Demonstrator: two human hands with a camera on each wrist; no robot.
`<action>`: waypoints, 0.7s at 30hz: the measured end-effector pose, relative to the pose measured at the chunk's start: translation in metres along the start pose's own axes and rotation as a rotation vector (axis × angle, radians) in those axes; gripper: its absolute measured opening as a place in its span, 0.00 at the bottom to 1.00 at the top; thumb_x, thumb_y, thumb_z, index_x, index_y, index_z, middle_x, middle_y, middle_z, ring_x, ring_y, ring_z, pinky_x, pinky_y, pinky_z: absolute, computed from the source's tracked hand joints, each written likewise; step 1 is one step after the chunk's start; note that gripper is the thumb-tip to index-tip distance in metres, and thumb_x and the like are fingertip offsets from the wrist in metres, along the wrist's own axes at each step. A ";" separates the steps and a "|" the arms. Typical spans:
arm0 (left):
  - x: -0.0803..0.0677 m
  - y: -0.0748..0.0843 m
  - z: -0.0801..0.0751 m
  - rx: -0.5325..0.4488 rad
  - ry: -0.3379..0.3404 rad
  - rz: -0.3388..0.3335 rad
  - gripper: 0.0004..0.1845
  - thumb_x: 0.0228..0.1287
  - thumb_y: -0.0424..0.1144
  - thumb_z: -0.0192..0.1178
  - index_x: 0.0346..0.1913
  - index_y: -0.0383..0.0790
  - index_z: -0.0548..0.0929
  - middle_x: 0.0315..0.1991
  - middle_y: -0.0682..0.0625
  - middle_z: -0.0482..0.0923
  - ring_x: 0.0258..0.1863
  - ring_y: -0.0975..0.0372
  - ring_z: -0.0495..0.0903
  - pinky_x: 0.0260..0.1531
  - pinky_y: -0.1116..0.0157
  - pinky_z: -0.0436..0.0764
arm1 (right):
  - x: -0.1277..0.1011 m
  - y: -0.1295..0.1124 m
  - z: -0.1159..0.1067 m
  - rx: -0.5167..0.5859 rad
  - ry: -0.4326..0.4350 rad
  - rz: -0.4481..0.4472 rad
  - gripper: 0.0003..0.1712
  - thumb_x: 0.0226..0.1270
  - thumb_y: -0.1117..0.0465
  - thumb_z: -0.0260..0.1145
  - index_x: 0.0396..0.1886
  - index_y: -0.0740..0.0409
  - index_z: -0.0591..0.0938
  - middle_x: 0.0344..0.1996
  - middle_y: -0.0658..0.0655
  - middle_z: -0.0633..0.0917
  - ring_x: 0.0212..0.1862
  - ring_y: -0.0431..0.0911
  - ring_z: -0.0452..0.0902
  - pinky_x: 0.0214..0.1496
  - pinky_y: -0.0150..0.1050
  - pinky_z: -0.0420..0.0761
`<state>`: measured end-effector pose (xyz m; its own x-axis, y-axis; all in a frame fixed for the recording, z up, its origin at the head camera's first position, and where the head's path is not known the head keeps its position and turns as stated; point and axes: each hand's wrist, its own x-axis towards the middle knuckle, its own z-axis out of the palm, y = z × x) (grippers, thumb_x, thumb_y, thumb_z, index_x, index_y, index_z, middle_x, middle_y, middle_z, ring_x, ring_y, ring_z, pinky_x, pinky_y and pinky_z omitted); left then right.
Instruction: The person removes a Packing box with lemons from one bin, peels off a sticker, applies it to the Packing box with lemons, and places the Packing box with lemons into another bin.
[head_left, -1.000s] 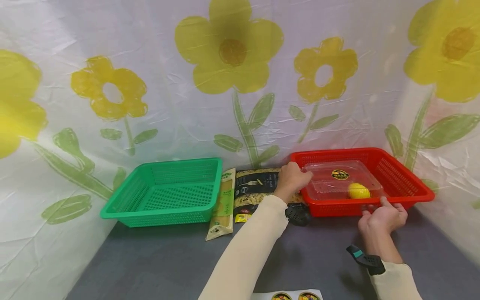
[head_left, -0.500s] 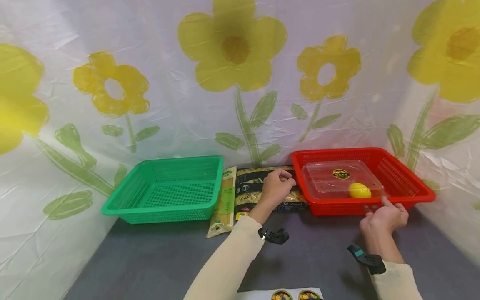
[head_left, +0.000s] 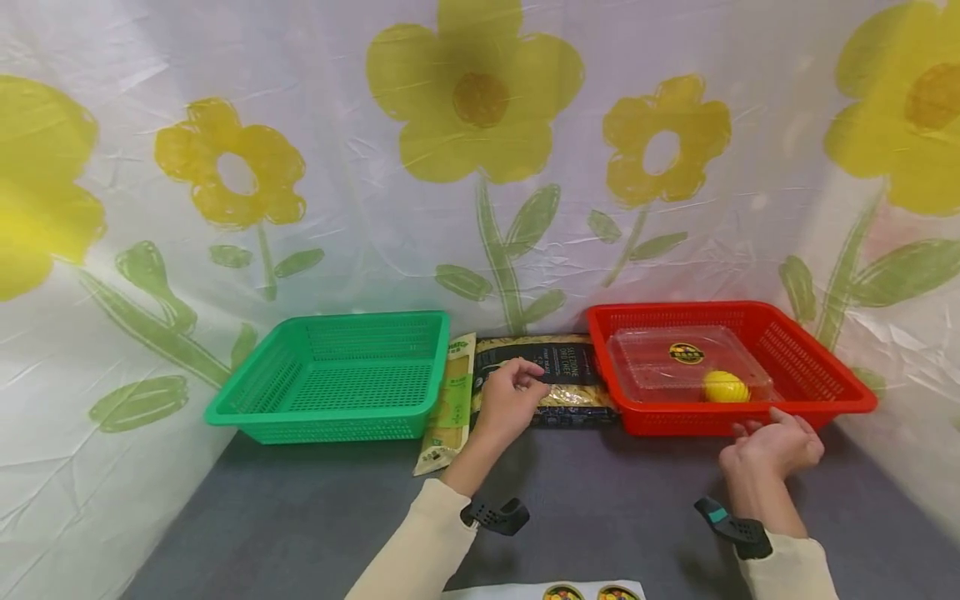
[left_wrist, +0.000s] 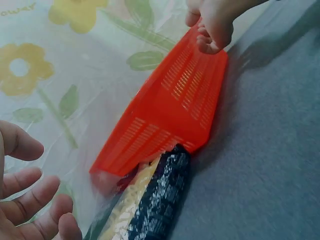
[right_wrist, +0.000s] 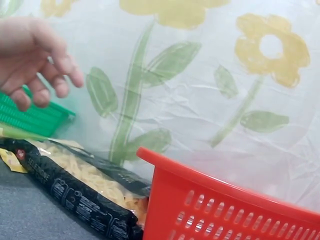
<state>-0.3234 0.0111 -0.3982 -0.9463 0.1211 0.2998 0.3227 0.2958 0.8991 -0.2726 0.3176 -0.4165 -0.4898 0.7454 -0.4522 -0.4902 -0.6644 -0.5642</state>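
Observation:
My left hand (head_left: 513,400) hangs above a dark-labelled bag of pasta (head_left: 570,367), fingers loosely bent and holding nothing. The right wrist view also shows this left hand (right_wrist: 37,60) in the air over the bag. At the front wall of the red basket (head_left: 675,421) is my right hand (head_left: 772,450), relaxed, fingertips right at the rim. Inside that basket lies a clear plastic lidded box (head_left: 652,358) with a round black-and-yellow sticker (head_left: 686,353). A ribbed yellow object (head_left: 726,387) shows at the box's front right.
A green basket (head_left: 330,425) stands at the left. Between it and the pasta lies a long yellow-green packet (head_left: 446,408). A white sheet with round stickers (head_left: 517,592) lies at the near edge of the grey table (head_left: 585,500). A flower-printed curtain (head_left: 337,208) hangs behind.
My left hand has let go of the clear box's left side and moved left over the pasta bag. My right hand stays by the red basket's rim, slightly lower.

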 end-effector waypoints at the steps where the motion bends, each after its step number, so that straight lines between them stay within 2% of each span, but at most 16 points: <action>1: -0.003 -0.002 -0.003 -0.017 0.007 0.003 0.09 0.61 0.35 0.65 0.44 0.41 0.85 0.31 0.50 0.81 0.23 0.60 0.79 0.27 0.64 0.78 | 0.000 0.000 0.000 -0.005 0.000 -0.007 0.08 0.72 0.62 0.58 0.44 0.47 0.69 0.27 0.52 0.75 0.16 0.47 0.63 0.18 0.33 0.72; 6: -0.018 -0.015 -0.019 -0.103 0.038 -0.031 0.08 0.63 0.32 0.63 0.45 0.36 0.84 0.29 0.48 0.80 0.21 0.55 0.80 0.19 0.65 0.77 | -0.006 -0.002 0.005 -0.077 -0.008 -0.071 0.11 0.71 0.65 0.59 0.45 0.45 0.69 0.40 0.49 0.76 0.17 0.46 0.62 0.19 0.30 0.71; 9: -0.028 -0.024 -0.029 -0.119 0.050 -0.068 0.08 0.64 0.32 0.64 0.44 0.35 0.83 0.29 0.48 0.80 0.23 0.51 0.81 0.18 0.65 0.76 | -0.014 0.002 0.011 -0.133 -0.042 -0.192 0.12 0.69 0.69 0.60 0.44 0.48 0.72 0.46 0.48 0.75 0.29 0.41 0.69 0.30 0.27 0.74; 13: -0.038 -0.037 -0.041 -0.090 0.073 -0.100 0.09 0.64 0.34 0.65 0.45 0.36 0.83 0.30 0.47 0.82 0.25 0.48 0.81 0.18 0.65 0.75 | -0.028 0.012 0.018 -0.188 -0.117 -0.380 0.09 0.67 0.72 0.62 0.41 0.55 0.78 0.42 0.49 0.78 0.51 0.41 0.71 0.48 0.30 0.76; 16: -0.044 -0.046 -0.049 -0.056 0.105 -0.099 0.09 0.64 0.34 0.64 0.45 0.35 0.84 0.31 0.44 0.83 0.25 0.47 0.81 0.18 0.65 0.76 | -0.039 0.021 0.021 -0.212 -0.180 -0.468 0.08 0.65 0.73 0.62 0.39 0.58 0.80 0.39 0.52 0.79 0.48 0.45 0.73 0.45 0.32 0.78; 21: -0.052 -0.057 -0.064 -0.058 0.133 -0.089 0.08 0.63 0.32 0.63 0.44 0.34 0.84 0.31 0.44 0.81 0.26 0.47 0.81 0.20 0.65 0.78 | -0.055 0.030 0.021 -0.208 -0.297 -0.520 0.07 0.64 0.73 0.64 0.34 0.57 0.80 0.35 0.53 0.77 0.38 0.45 0.73 0.39 0.30 0.80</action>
<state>-0.2936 -0.0723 -0.4448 -0.9668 -0.0308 0.2538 0.2389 0.2444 0.9398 -0.2759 0.2549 -0.3938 -0.4191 0.9012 0.1107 -0.5821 -0.1731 -0.7945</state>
